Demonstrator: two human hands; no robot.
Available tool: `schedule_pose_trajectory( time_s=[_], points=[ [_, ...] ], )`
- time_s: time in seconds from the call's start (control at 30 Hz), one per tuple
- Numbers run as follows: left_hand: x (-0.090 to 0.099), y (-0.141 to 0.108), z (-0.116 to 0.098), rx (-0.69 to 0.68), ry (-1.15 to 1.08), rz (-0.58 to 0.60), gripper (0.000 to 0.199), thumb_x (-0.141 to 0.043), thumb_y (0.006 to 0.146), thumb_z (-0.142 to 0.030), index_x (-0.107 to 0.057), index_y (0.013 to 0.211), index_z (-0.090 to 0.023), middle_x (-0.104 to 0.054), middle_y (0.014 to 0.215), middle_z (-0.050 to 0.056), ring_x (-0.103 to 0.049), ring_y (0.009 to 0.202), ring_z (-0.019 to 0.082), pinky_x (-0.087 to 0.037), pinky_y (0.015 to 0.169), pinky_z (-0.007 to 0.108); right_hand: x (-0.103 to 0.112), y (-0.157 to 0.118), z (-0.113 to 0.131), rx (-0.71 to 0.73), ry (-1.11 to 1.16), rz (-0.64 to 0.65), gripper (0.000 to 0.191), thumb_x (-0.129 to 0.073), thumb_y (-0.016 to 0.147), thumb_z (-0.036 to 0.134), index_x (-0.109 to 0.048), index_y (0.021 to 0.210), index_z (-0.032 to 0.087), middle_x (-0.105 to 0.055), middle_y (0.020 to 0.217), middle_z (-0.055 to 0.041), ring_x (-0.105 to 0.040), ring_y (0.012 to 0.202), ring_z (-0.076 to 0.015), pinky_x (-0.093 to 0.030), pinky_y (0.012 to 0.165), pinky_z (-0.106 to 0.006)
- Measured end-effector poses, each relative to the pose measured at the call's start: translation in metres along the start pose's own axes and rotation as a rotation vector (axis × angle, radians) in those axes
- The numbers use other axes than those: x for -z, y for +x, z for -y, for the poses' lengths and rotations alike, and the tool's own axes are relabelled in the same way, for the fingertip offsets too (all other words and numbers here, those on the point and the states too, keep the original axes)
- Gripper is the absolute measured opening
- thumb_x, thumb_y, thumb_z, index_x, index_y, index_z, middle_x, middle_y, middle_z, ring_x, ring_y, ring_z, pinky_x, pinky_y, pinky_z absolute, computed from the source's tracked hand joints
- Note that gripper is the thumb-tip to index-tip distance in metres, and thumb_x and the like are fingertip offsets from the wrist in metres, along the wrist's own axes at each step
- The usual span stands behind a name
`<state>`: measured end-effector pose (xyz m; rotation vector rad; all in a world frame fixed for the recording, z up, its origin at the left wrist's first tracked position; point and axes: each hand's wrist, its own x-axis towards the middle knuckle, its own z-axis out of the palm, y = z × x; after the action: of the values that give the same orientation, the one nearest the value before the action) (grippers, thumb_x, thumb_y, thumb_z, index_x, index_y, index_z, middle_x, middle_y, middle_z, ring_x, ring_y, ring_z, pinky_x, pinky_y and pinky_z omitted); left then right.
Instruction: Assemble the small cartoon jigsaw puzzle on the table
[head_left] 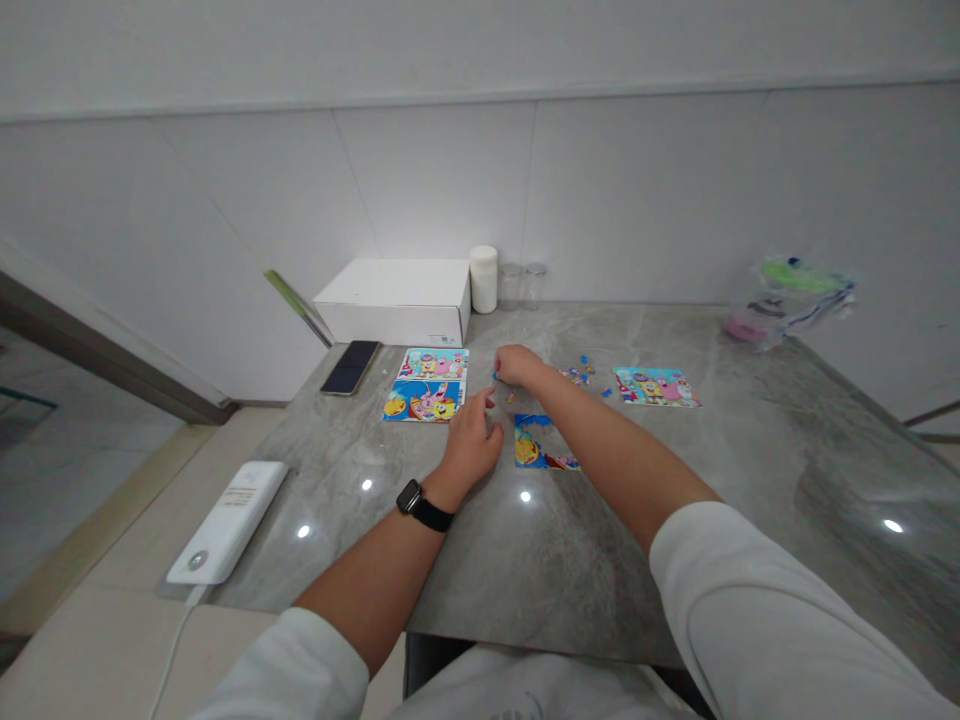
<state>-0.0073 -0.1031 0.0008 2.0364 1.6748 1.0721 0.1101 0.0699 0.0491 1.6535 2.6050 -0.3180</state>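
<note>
My left hand (474, 440), with a black watch (409, 497) on the wrist, rests at the right edge of a printed picture sheet (425, 400), fingers apart and nothing in them. Beyond it, my right hand (516, 366) is closed in a pinch over a small blue piece (495, 376). Beneath my right forearm lies a partly filled puzzle (531, 442), its right side hidden by the arm. Several loose puzzle pieces (577, 376) are scattered just right of my right hand. Farther right is a puzzle picture (658, 387) that looks whole.
A white box (394, 300), a white canister (484, 280) and two clear glasses (523, 287) stand along the wall. A phone (351, 367) lies at left, a white power strip (229, 522) near the left edge. A plastic bag (787, 303) sits at the back right.
</note>
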Motion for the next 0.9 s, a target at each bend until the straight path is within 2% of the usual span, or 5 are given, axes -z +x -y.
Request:
schedule_pose_trajectory(
  time_s=[0.1, 0.2, 0.33, 0.5, 0.9],
  points=[
    [0.003, -0.001, -0.002, -0.006, 0.032, 0.030, 0.048, -0.062, 0.088, -0.015, -0.058, 0.136, -0.021, -0.062, 0.125, 0.011, -0.062, 0.116, 0.026, -0.051, 0.104, 0.047, 0.002, -0.023, -0.024, 0.007, 0.078, -0.105, 0.023, -0.069, 0.093, 0.021, -0.079, 0.112, 0.021, -0.080, 0.115, -0.0106, -0.074, 0.103, -0.0214, -0.055, 0.088, -0.027],
    [0.005, -0.003, -0.005, -0.020, 0.077, 0.050, 0.035, -0.070, 0.089, -0.023, -0.066, 0.124, -0.022, -0.062, 0.123, 0.010, -0.061, 0.118, 0.027, -0.050, 0.106, 0.048, 0.001, -0.055, -0.058, 0.038, 0.371, -0.213, 0.017, -0.076, 0.085, 0.018, -0.078, 0.102, 0.020, -0.081, 0.096, -0.0042, -0.073, 0.086, -0.0170, -0.054, 0.078, -0.026],
    [0.003, -0.008, -0.011, -0.065, 0.117, 0.108, 0.032, -0.077, 0.088, -0.033, -0.070, 0.118, -0.024, -0.062, 0.122, 0.009, -0.061, 0.116, 0.028, -0.050, 0.105, 0.048, 0.004, -0.097, -0.084, 0.137, 0.600, -0.206, 0.009, -0.076, 0.082, 0.021, -0.078, 0.091, 0.021, -0.078, 0.085, -0.0009, -0.069, 0.076, -0.0156, -0.052, 0.072, -0.026],
    [0.004, -0.012, -0.017, -0.129, 0.133, 0.222, 0.036, -0.079, 0.087, -0.039, -0.070, 0.119, -0.025, -0.064, 0.123, 0.009, -0.061, 0.117, 0.028, -0.050, 0.104, 0.046, 0.004, -0.126, -0.074, 0.166, 0.575, -0.183, 0.005, -0.072, 0.085, 0.022, -0.077, 0.086, 0.020, -0.076, 0.083, -0.0011, -0.065, 0.071, -0.0140, -0.049, 0.070, -0.026],
    [0.008, -0.013, -0.017, -0.187, 0.203, 0.266, 0.035, -0.079, 0.089, -0.039, -0.070, 0.121, -0.026, -0.065, 0.121, 0.008, -0.061, 0.114, 0.028, -0.050, 0.101, 0.045, -0.022, -0.127, -0.054, 0.220, 0.444, -0.027, 0.010, -0.073, 0.085, 0.013, -0.077, 0.089, 0.021, -0.077, 0.085, -0.0017, -0.068, 0.079, -0.0164, -0.047, 0.073, -0.026]
  ],
)
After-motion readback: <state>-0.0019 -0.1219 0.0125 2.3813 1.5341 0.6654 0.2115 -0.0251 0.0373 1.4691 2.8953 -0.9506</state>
